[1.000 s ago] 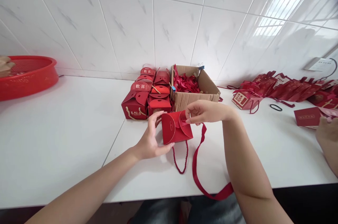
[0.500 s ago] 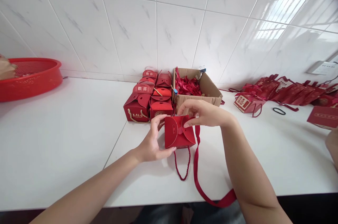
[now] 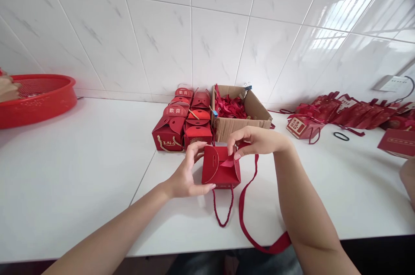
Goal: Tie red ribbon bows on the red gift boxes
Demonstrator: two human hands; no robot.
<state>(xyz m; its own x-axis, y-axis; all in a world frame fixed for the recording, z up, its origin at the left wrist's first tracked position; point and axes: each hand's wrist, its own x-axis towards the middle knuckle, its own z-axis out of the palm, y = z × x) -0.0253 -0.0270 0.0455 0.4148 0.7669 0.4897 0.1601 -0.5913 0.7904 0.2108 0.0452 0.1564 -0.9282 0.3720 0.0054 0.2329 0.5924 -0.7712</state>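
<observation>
A small red box (image 3: 214, 175) with curved top flaps and a red cord handle (image 3: 223, 224) sits on the white table in front of me. My left hand (image 3: 191, 173) grips its left side, fingers behind and thumb at the front edge. At the right flap, my right hand (image 3: 248, 143) pinches a red ribbon (image 3: 228, 162) whose end lies over the box top. The long part of the ribbon loops down to the right and over the table's front edge beside my right forearm.
Several red boxes (image 3: 169, 130) stand behind, beside an open cardboard box (image 3: 240, 129) of red ribbons. A red basket (image 3: 42, 102) is far left. To the right are a red gift box (image 3: 303, 127), a black ring (image 3: 341, 136), red bags (image 3: 359, 113) and another person's arm (image 3: 407, 177).
My right hand has moved slightly right, and the right flap now stands more upright, with more of the ribbon end showing. My left hand still holds the box.
</observation>
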